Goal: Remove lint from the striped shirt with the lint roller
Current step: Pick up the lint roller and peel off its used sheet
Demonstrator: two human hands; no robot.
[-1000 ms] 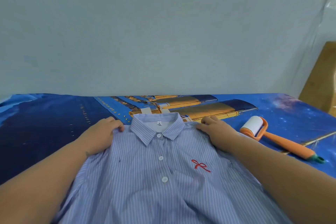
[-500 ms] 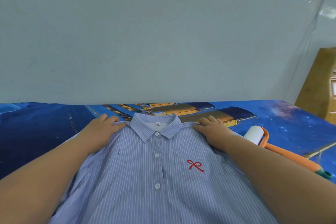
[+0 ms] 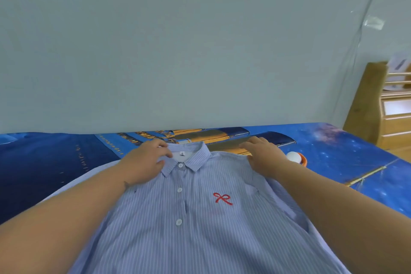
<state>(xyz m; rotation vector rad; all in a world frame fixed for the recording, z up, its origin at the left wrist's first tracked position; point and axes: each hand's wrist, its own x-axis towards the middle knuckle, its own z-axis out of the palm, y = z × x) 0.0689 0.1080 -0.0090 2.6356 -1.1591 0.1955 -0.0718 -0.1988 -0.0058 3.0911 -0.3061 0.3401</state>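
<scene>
A blue striped shirt [image 3: 200, 224] with white buttons and a small red bow lies face up and buttoned on the bed. My left hand [image 3: 145, 161] pinches the left side of its collar. My right hand [image 3: 263, 157] rests flat on the right shoulder seam with fingers spread and nothing in its grasp. Only the white roll and orange frame of the lint roller [image 3: 297, 157] show, just right of my right wrist; my forearm hides its handle.
The bed is covered by a blue sheet [image 3: 333, 153] printed with stars and a ship. A pale wall stands right behind it. Wooden furniture [image 3: 382, 113] stands at the right edge.
My left hand slid from the left shoulder inward onto the collar. My right hand shifted a little outward along the right shoulder. My view tilted up, and my forearm now covers the roller's handle.
</scene>
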